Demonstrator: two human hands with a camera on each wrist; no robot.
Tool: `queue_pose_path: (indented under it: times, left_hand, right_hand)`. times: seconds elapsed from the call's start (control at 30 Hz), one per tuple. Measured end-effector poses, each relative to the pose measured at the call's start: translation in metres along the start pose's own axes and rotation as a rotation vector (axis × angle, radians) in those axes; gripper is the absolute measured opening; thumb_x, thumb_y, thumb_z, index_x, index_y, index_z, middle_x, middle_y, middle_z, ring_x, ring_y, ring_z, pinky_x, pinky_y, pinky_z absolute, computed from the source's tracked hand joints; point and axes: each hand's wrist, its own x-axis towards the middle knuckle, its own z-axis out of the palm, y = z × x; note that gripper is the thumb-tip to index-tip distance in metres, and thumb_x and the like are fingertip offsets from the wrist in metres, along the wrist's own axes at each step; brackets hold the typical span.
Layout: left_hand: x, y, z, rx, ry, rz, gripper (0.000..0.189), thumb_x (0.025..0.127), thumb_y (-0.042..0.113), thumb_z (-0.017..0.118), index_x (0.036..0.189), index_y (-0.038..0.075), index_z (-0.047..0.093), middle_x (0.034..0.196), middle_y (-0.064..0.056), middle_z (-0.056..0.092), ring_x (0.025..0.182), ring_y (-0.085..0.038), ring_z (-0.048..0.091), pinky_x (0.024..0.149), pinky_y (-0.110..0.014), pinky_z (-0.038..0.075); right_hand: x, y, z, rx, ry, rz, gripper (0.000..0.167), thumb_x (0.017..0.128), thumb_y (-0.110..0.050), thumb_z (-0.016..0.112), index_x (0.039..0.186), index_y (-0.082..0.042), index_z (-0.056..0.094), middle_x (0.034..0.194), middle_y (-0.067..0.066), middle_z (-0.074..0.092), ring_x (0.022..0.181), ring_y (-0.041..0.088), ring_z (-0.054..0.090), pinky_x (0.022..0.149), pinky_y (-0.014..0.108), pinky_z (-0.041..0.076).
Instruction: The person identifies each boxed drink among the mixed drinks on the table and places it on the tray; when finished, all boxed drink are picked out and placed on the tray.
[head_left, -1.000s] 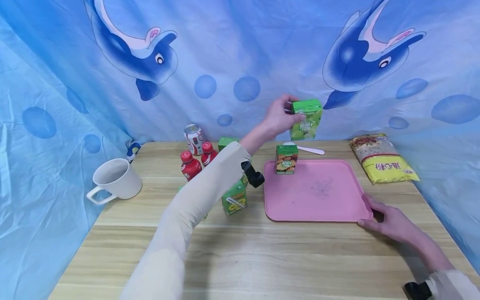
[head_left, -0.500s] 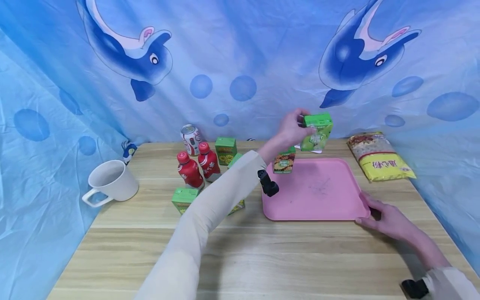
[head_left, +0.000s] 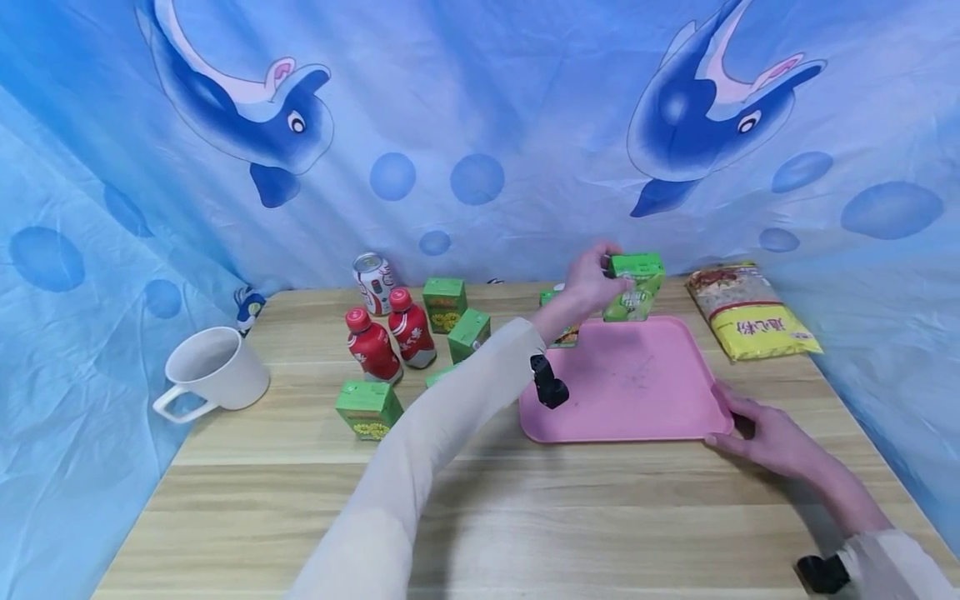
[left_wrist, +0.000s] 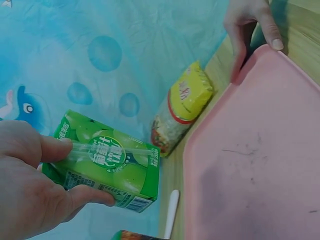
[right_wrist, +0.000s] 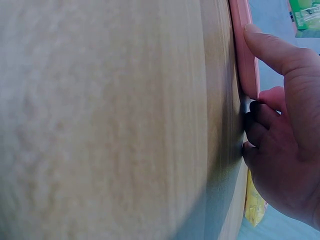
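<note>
My left hand (head_left: 592,283) grips a green juice box (head_left: 635,288) with grape pictures, holding it over the back edge of the pink tray (head_left: 637,392). In the left wrist view, the fingers and thumb span the juice box (left_wrist: 107,157), and a wrapped straw lies across its face. My right hand (head_left: 765,433) holds the tray's front right corner, thumb along the front rim (right_wrist: 252,62). Partly hidden behind my left wrist, another juice box (head_left: 566,335) stands on the tray's back left part.
Left of the tray stand several green drink boxes (head_left: 369,410), two red bottles (head_left: 372,350) and a can (head_left: 372,282). A white mug (head_left: 217,367) is at the far left. A yellow food bag (head_left: 753,312) lies at the back right. A white spoon handle (left_wrist: 172,212) lies behind the tray.
My left hand has carried the green juice box right and then down toward the tray's back edge. My right hand keeps its hold on the tray corner. The head view has shifted slightly.
</note>
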Motion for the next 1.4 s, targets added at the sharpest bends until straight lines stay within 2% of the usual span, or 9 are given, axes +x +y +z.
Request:
queue_pose_path:
  times: [0.23, 0.57, 0.9, 1.03, 1.17, 1.4]
  left_hand:
    - [0.003, -0.008, 0.017, 0.035, 0.025, -0.027, 0.04, 0.088, 0.005, 0.076, 0.123, 0.015, 0.06, 0.099, 0.0, 0.058, 0.082, -0.013, 0.058, 0.061, -0.024, 0.05]
    - [0.006, -0.019, 0.035, 0.084, 0.05, -0.017, 0.034, 0.088, 0.005, 0.076, 0.117, 0.013, 0.059, 0.091, 0.002, 0.058, 0.08, -0.013, 0.057, 0.062, -0.024, 0.049]
    - [0.012, -0.029, 0.05, 0.142, 0.075, -0.105, 0.039, 0.09, 0.003, 0.071, 0.125, 0.017, 0.059, 0.086, 0.002, 0.056, 0.062, -0.012, 0.049, 0.049, -0.025, 0.041]
    - [0.016, -0.033, 0.056, 0.125, 0.083, -0.158, 0.043, 0.09, 0.001, 0.069, 0.128, 0.02, 0.059, 0.086, 0.001, 0.058, 0.053, -0.012, 0.046, 0.044, -0.025, 0.039]
    - [0.018, -0.036, 0.061, 0.088, 0.098, -0.18, 0.045, 0.09, -0.001, 0.068, 0.128, 0.021, 0.06, 0.091, 0.002, 0.058, 0.053, -0.011, 0.047, 0.044, -0.024, 0.041]
    - [0.022, -0.042, 0.065, 0.072, 0.101, -0.209, 0.047, 0.091, 0.0, 0.067, 0.13, 0.024, 0.059, 0.103, 0.001, 0.063, 0.048, -0.012, 0.04, 0.042, -0.026, 0.035]
  right_hand:
    - [0.0, 0.003, 0.001, -0.007, 0.0, 0.0, 0.096, 0.086, -0.045, 0.077, 0.152, 0.007, 0.029, 0.155, 0.032, 0.027, 0.135, 0.056, 0.031, 0.102, 0.068, 0.033]
    - [-0.002, 0.003, 0.001, -0.007, 0.017, -0.015, 0.094, 0.087, -0.044, 0.077, 0.151, 0.008, 0.031, 0.154, 0.032, 0.029, 0.135, 0.056, 0.031, 0.101, 0.068, 0.033]
    - [-0.002, 0.003, 0.001, 0.008, 0.033, -0.022, 0.095, 0.086, -0.042, 0.078, 0.151, 0.009, 0.031, 0.153, 0.033, 0.029, 0.134, 0.058, 0.031, 0.102, 0.069, 0.031]
    - [-0.001, 0.005, 0.002, 0.007, 0.038, -0.024, 0.094, 0.087, -0.042, 0.078, 0.151, 0.008, 0.03, 0.153, 0.032, 0.03, 0.134, 0.058, 0.03, 0.102, 0.069, 0.031]
    - [-0.001, 0.004, 0.002, 0.007, 0.038, -0.024, 0.095, 0.087, -0.043, 0.078, 0.151, 0.008, 0.03, 0.153, 0.033, 0.03, 0.134, 0.058, 0.03, 0.103, 0.069, 0.031]
    - [-0.002, 0.003, 0.001, 0.006, 0.031, -0.02, 0.096, 0.087, -0.043, 0.077, 0.152, 0.008, 0.029, 0.154, 0.032, 0.028, 0.135, 0.058, 0.029, 0.103, 0.07, 0.031]
